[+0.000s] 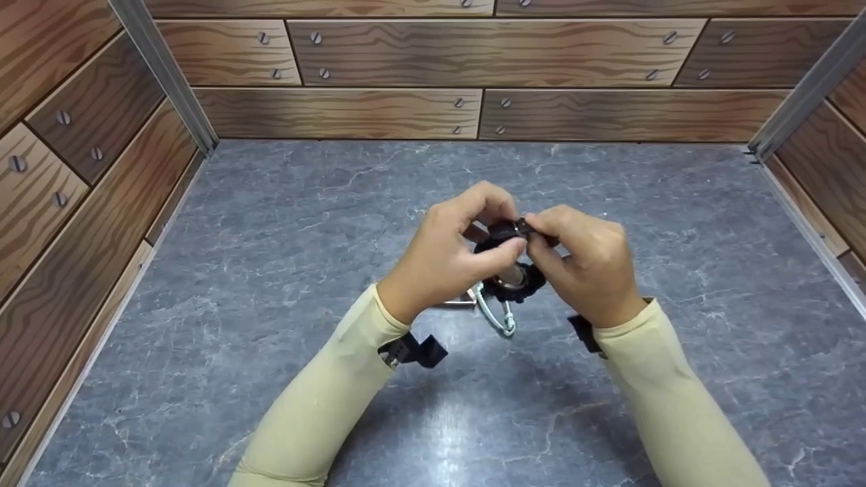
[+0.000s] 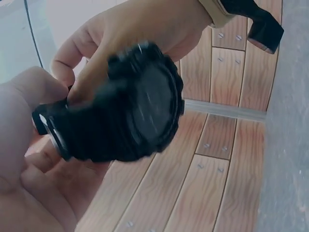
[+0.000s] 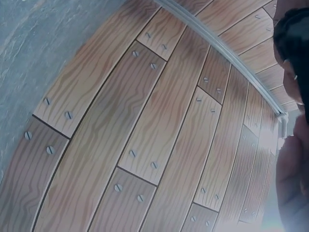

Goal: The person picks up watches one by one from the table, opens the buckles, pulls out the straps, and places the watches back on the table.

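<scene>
Wood-print walls (image 1: 406, 54) are boxing in a grey marbled tabletop (image 1: 304, 216), and a chunky black watch (image 2: 130, 116) is sitting just toward 3 o'clock from the middle of the head view (far wall being 12). It's looking held up rather than lying flat. The left hand (image 1: 453, 243) is taking the watch's 9 o'clock side, pinching the strap (image 2: 91, 128) in a narrow grip; the right hand (image 1: 592, 260) is pinching it from about 2 o'clock, just beside a metal bit that's looking like the buckle (image 2: 57, 137). The dial (image 2: 155, 104) is facing the left wrist camera, kinda blurry. A pale cord (image 1: 507, 330) is showing at 6 o'clock, and I'm not able to tell if it's attached.

Handling-wise, I'm guessing light, with a stiff case (image 1: 534, 285) and a bendy, rubbery strap that's probably springing back a little. I'm not expecting much slip or fragility, though the dial could scratch. For holding, I'm favouring the strap either side of the buckle, or the case by its edges.
</scene>
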Demonstrator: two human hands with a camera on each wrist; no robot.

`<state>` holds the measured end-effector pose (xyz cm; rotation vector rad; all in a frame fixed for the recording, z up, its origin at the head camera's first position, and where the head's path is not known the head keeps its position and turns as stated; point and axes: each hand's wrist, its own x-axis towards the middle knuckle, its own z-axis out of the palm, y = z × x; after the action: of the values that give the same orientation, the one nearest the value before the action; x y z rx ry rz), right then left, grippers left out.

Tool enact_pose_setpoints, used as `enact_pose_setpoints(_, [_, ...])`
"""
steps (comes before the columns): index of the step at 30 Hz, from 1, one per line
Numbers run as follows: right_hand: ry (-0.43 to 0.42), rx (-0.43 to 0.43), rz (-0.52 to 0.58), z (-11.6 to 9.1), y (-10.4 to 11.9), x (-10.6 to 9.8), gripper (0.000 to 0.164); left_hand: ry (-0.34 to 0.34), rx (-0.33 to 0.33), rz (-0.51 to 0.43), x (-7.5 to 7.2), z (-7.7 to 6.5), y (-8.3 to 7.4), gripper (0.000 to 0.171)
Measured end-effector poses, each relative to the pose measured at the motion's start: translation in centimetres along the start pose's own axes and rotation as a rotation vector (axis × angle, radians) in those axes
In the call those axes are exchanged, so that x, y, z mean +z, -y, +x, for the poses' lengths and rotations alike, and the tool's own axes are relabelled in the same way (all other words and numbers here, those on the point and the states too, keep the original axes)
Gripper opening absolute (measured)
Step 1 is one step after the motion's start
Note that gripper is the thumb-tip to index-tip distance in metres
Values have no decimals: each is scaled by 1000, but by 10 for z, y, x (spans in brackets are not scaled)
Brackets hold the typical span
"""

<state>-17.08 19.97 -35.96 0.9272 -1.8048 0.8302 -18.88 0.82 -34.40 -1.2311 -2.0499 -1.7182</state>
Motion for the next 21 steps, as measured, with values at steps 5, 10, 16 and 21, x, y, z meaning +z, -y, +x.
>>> enact_pose_setpoints(5, [70, 108, 49, 0, 1, -4, 13, -19, -59, 15, -2, -1, 0, 33])
enact_pose_setpoints(10, [69, 160, 295, 1, -1, -7, 13, -97, 10, -62, -4, 0, 2, 30])
enact_pose_setpoints(16, [3, 38, 404, 0, -3, -1, 17, -84, 161, -86, -3, 0, 2, 22])
enact_pose_setpoints(21, [-87, 21, 237, -1, 0, 2, 14, -6, 176, -45, -3, 0, 2, 27])
